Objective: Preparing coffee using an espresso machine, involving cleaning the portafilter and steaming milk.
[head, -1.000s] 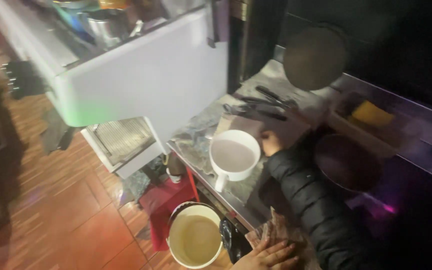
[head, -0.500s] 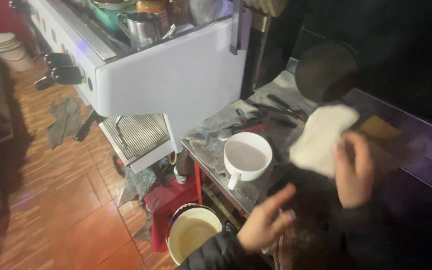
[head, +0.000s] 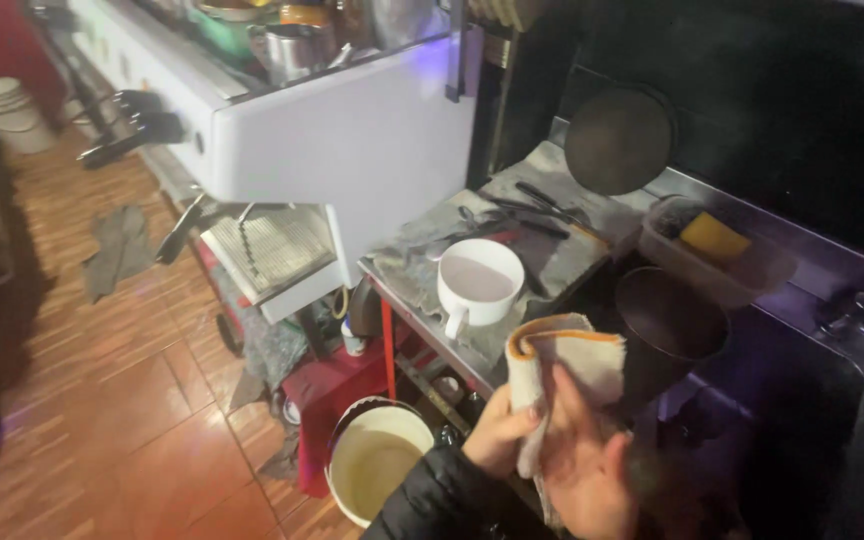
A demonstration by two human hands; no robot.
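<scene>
Now both hands meet on the cloth (head: 562,365), held upright just in front of the cup (head: 479,285): the left hand (head: 500,432) pinches its lower left edge, the right hand (head: 584,462) presses flat against its near face, fingers spread, its long axis vertical.

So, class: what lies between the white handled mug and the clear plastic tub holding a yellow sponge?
In the head view, a dark round pan sits between the white mug and the tub.

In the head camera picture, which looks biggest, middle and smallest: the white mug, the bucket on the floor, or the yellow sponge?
1. Bucket, though it sits nearer the camera.
2. White mug.
3. Yellow sponge, farthest away.
</scene>
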